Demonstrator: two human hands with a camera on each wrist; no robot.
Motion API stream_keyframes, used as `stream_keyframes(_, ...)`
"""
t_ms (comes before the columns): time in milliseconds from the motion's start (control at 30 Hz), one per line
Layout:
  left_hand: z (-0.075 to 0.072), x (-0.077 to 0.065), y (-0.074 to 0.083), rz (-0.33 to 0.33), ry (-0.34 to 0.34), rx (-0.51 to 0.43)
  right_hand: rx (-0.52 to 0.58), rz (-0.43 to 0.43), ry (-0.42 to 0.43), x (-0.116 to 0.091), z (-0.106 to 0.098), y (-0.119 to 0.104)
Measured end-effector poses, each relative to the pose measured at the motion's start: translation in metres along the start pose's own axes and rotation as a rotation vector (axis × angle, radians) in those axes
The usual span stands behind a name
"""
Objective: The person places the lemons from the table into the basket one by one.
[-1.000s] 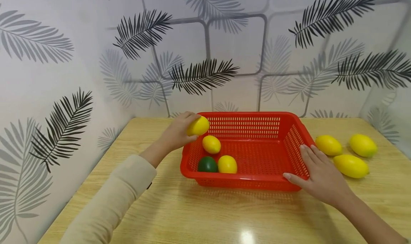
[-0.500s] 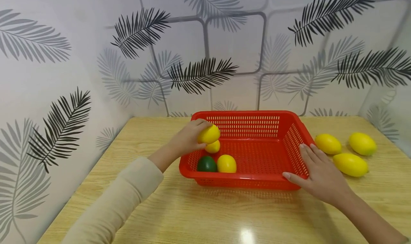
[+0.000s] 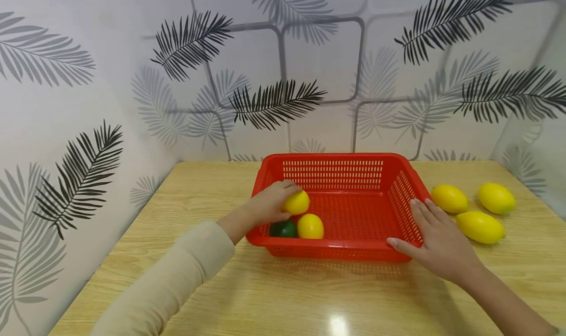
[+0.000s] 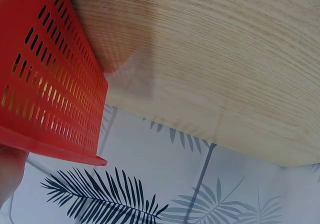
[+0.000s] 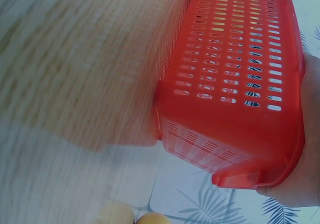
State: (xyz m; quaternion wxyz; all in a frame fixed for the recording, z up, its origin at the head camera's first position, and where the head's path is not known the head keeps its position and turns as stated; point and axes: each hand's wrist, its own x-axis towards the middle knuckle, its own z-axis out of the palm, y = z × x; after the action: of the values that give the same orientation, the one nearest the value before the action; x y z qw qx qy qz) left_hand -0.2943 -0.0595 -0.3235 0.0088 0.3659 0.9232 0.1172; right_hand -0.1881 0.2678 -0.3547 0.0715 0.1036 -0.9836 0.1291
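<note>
My left hand point(image 3: 269, 202) reaches over the left side of the red plastic basket point(image 3: 336, 244) and grips a yellow lemon point(image 3: 297, 203) low inside it. Just in front of that lemon lie another yellow lemon point(image 3: 310, 226) and a dark green rounded fruit point(image 3: 283, 229), partly covered by the hand. A further lemon in the basket is hidden behind the hand and the held one. With its fingers extended, my right hand point(image 3: 444, 245) rests on the basket's right rim, thumb over the front corner. Both wrist views show the basket's perforated outer walls point(image 5: 225, 74).
Right of the basket, three more lemons lie on the wooden table: one near the rim point(image 3: 449, 198), one farther right point(image 3: 496, 198) and one nearer the front point(image 3: 480, 227). A leaf-patterned wall point(image 3: 318, 125) stands behind the table point(image 3: 283, 296).
My left hand has carried the held lemon from above the basket's left rim rightward and down into the basket, now covering the lemon behind it. The right hand stays on the rim.
</note>
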Motion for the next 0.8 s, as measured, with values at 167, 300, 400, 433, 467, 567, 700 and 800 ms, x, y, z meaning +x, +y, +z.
stream_keyframes(167,0.005,0.001,0.0,-0.006,-0.025,0.018,-0.003,0.001,-0.002,0.0,0.001,-0.001)
stream_keyframes(300,0.009,0.004,-0.002,-0.015,-0.029,0.016,0.0,0.004,-0.003,-0.001,0.0,-0.001)
stream_keyframes(400,0.012,0.006,-0.002,-0.02,-0.023,0.022,0.0,0.003,0.001,-0.001,0.001,-0.001)
stream_keyframes(433,0.013,0.007,-0.002,-0.021,-0.023,0.029,-0.001,0.002,0.003,-0.001,0.001,0.0)
stream_keyframes(467,0.013,0.007,-0.001,-0.023,-0.022,0.036,-0.001,0.0,0.005,-0.001,0.001,0.0)
stream_keyframes(567,0.014,0.01,0.0,-0.021,-0.017,0.06,-0.006,0.002,0.007,-0.001,0.001,-0.001)
stream_keyframes(700,0.014,0.012,0.003,-0.025,-0.025,0.079,-0.007,0.006,0.004,0.0,0.001,-0.001)
stream_keyframes(800,0.015,0.014,0.005,-0.024,-0.037,0.086,-0.009,0.007,0.004,-0.001,0.001,-0.001)
